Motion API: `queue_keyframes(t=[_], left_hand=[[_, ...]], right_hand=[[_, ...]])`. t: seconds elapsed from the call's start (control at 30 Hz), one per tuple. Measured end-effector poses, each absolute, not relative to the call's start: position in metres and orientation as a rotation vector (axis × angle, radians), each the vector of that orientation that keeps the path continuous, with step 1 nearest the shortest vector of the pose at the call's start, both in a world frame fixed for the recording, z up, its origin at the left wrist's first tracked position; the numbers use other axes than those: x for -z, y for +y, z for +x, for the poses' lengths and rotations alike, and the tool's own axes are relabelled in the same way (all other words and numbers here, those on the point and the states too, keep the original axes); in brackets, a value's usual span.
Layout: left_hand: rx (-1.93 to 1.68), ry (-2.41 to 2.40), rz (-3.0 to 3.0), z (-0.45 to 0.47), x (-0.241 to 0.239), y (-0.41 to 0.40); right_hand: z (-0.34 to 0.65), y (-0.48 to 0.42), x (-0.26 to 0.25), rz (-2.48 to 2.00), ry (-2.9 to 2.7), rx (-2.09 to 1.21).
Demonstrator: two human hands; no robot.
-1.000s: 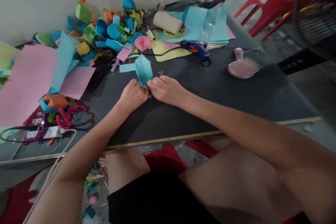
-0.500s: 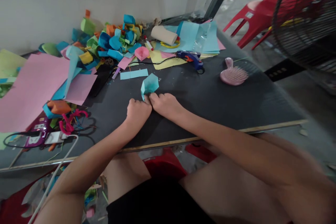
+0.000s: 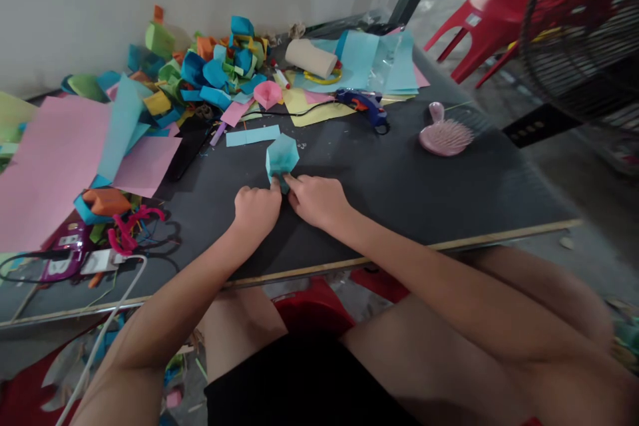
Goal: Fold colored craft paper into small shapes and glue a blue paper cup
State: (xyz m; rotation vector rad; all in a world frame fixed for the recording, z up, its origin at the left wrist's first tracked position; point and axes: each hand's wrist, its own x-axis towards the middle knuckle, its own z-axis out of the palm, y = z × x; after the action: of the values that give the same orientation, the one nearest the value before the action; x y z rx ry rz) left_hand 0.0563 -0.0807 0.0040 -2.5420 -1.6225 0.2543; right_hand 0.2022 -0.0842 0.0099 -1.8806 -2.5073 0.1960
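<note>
A small light-blue folded paper cup (image 3: 282, 153) is on the dark tabletop in front of me, its hollow side up. My left hand (image 3: 257, 208) is closed at its near left edge, with the thumb pressed to the paper and the other fingers curled. From the right, my right hand (image 3: 318, 200) pinches the near edge, its index finger stretched onto the paper. Both thumbs and fingertips meet close together there; the underside of the paper is hidden. Just behind the cup lies a light-blue paper strip (image 3: 253, 136).
Many folded coloured papers (image 3: 214, 73) are heaped along the wall. A blue glue gun (image 3: 367, 106), a cardboard roll (image 3: 310, 58) and a pink hairbrush (image 3: 446, 138) lie to the right. Pink sheets (image 3: 60, 160) and a purple device (image 3: 70, 251) are at left. A fan (image 3: 589, 40) stands right.
My hands have drawn slightly apart at the paper's near edge. The cup has turned a little and its hollow faces me more. The whole view has shifted slightly.
</note>
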Motion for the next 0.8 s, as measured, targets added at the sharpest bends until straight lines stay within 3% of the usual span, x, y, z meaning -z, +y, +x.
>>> queue_keyframes(t=[0.8], left_hand=[[-0.072,-1.775,-2.534,0.051,-0.007,-0.070]], right_hand=[[0.193,-0.076,-0.008,-1.815,-2.547,-0.111]])
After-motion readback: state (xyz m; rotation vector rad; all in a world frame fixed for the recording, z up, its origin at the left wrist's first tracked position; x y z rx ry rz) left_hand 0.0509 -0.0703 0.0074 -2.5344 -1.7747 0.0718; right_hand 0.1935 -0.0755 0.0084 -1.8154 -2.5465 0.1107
